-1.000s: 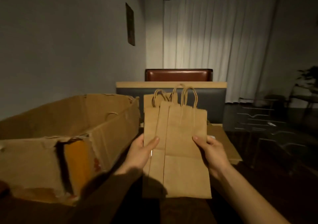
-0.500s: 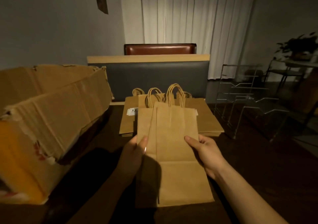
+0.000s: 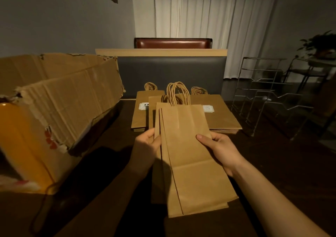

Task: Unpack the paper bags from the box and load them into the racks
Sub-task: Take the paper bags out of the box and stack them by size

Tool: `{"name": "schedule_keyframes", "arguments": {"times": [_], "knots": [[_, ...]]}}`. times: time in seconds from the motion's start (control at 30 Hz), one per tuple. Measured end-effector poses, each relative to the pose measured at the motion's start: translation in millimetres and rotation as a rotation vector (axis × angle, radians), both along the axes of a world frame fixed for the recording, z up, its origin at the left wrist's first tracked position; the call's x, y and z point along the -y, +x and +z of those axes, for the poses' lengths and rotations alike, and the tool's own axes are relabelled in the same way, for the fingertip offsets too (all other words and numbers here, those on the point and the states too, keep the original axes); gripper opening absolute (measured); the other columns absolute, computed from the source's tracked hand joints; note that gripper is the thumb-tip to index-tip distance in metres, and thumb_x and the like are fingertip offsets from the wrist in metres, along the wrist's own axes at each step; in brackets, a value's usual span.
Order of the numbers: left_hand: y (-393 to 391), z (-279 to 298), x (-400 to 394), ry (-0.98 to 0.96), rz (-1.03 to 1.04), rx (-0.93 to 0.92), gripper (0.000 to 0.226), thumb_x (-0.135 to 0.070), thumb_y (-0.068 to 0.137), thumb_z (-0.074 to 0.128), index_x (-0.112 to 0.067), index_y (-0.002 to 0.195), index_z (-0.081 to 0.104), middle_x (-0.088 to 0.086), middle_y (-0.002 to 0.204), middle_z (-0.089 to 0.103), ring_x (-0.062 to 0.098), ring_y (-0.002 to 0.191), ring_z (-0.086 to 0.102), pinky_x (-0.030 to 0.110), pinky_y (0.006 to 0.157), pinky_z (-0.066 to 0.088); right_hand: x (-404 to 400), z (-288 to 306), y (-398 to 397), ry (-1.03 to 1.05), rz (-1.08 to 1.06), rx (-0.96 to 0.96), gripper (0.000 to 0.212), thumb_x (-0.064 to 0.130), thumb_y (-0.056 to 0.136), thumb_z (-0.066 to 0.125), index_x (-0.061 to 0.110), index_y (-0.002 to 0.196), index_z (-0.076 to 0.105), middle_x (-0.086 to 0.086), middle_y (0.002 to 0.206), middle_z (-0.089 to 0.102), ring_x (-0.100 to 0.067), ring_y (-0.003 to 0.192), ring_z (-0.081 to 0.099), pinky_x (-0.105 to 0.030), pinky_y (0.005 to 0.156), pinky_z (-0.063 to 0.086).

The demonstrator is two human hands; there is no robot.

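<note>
Several flat brown paper bags with twisted-cord handles (image 3: 189,156), fanned, pinched at mid-height between left hand (image 3: 145,145) and right hand (image 3: 220,145), thumbs on top. Two stacks of flat brown bags (image 3: 221,116) on dark wooden table (image 3: 272,164) at 12 o'clock; white label (image 3: 144,106) reading "9.9". Torn cardboard box (image 3: 60,109) at 10 o'clock. Clear tiered racks (image 3: 269,100) at 2 o'clock, bare tabletop between.

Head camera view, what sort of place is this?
Probably a cafe or restaurant seating area, dimly lit: a padded booth backrest behind a dark table, a long curtain, and stacks of paper bags beside wire racks.
</note>
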State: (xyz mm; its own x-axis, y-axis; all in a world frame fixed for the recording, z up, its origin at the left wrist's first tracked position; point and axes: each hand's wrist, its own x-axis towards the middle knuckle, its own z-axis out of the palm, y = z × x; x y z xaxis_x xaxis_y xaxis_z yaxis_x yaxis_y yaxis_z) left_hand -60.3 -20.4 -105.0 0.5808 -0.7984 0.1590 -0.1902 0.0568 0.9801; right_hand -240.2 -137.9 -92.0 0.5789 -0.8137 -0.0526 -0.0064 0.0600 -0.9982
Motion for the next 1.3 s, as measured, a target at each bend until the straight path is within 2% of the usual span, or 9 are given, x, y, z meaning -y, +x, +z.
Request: {"name": "schedule_keyframes", "arguments": {"times": [0.23, 0.43, 0.6, 0.7, 0.87, 1.0, 1.07, 1.13, 1.3], "knots": [[8, 1, 3, -0.058, 0.1, -0.179, 0.013, -0.011, 0.098, 0.057, -0.01, 0.089, 0.066, 0.01, 0.08, 0.074, 0.021, 0.072, 0.073, 0.029, 0.053, 0.052, 14, 13, -19, 0.201, -0.331, 0.204, 0.015, 0.019, 0.098, 0.055, 0.016, 0.11, 0.064, -0.009, 0.097, 0.075, -0.024, 0.087, 0.073, -0.036, 0.072, 0.055], [11, -2, 2, -0.069, 0.042, 0.024, 0.017, -0.011, 0.098, 0.057, -0.025, 0.095, 0.065, -0.003, 0.092, 0.071, 0.008, 0.082, 0.066, 0.013, 0.071, 0.053, 11, 83, -39, -0.269, -0.275, -0.269, 0.015, 0.016, 0.097, 0.055, 0.021, 0.093, 0.068, -0.008, 0.091, 0.071, -0.015, 0.072, 0.066, -0.028, 0.061, 0.046], [6, 1, 3, -0.071, -0.082, -0.305, 0.02, -0.007, 0.098, 0.055, -0.017, 0.107, 0.068, 0.009, 0.098, 0.077, 0.024, 0.087, 0.074, 0.034, 0.072, 0.059, -21, 114, 18, -0.67, -0.072, -0.663, 0.018, 0.034, 0.093, 0.057, 0.02, 0.093, 0.068, -0.001, 0.088, 0.071, -0.017, 0.082, 0.067, -0.036, 0.076, 0.057], [5, 4, -1, -0.128, -0.105, -0.431, 0.023, -0.002, 0.098, 0.05, -0.01, 0.113, 0.066, 0.018, 0.105, 0.073, 0.022, 0.083, 0.074, 0.03, 0.065, 0.06, -59, 94, 54, -0.597, 0.319, -0.787, 0.039, 0.05, 0.099, 0.047, 0.018, 0.096, 0.069, -0.002, 0.085, 0.07, -0.017, 0.081, 0.065, -0.032, 0.074, 0.051], [14, 5, -6, -0.172, -0.016, -0.689, 0.029, -0.03, 0.1, 0.052, -0.009, 0.11, 0.07, 0.011, 0.091, 0.077, 0.018, 0.073, 0.075, 0.027, 0.06, 0.056, -44, 76, 47, -0.67, 0.492, -0.627, 0.045, 0.008, 0.101, 0.049, 0.025, 0.142, 0.053, 0.008, 0.145, 0.052, -0.011, 0.135, 0.044, -0.032, 0.116, 0.034], [13, 4, -8, -0.169, -0.098, -0.666, 0.016, -0.016, 0.103, 0.047, -0.02, 0.1, 0.062, -0.012, 0.097, 0.073, -0.008, 0.072, 0.068, 0.008, 0.065, 0.051, -23, 29, 35, -0.999, 0.241, -0.637, 0.083, 0.029, 0.088, 0.072, 0.042, 0.154, 0.023, 0.013, 0.165, 0.006, -0.017, 0.152, -0.001, -0.048, 0.123, 0.008], [12, 0, -8, -0.149, -0.137, -0.504, 0.017, -0.004, 0.1, 0.049, -0.009, 0.102, 0.066, -0.004, 0.094, 0.077, 0.006, 0.082, 0.072, 0.016, 0.07, 0.056, -14, 11, 26, -0.744, 0.025, -0.456, 0.104, 0.039, 0.074, 0.085, 0.04, 0.153, 0.017, 0.01, 0.158, 0.02, -0.012, 0.144, 0.023, -0.035, 0.117, 0.026], [15, -4, -5, -0.167, -0.095, -0.438, 0.015, -0.004, 0.097, 0.055, -0.002, 0.106, 0.067, 0.014, 0.099, 0.076, 0.029, 0.088, 0.073, 0.032, 0.072, 0.061, -7, 5, 16, -0.324, -0.01, -0.197, 0.082, 0.026, 0.074, 0.087, 0.025, 0.142, 0.042, 0.005, 0.129, 0.06, -0.007, 0.113, 0.06, -0.021, 0.095, 0.049], [22, -5, 5, -0.141, 0.036, -0.449, 0.022, -0.005, 0.09, 0.066, -0.008, 0.112, 0.067, 0.015, 0.104, 0.075, 0.033, 0.093, 0.074, 0.045, 0.083, 0.057, 15, 2, 6, -0.008, -0.133, -0.009, 0.023, 0.005, 0.087, 0.072, 0.01, 0.109, 0.069, -0.011, 0.1, 0.077, -0.026, 0.086, 0.075, -0.04, 0.077, 0.062]]}}
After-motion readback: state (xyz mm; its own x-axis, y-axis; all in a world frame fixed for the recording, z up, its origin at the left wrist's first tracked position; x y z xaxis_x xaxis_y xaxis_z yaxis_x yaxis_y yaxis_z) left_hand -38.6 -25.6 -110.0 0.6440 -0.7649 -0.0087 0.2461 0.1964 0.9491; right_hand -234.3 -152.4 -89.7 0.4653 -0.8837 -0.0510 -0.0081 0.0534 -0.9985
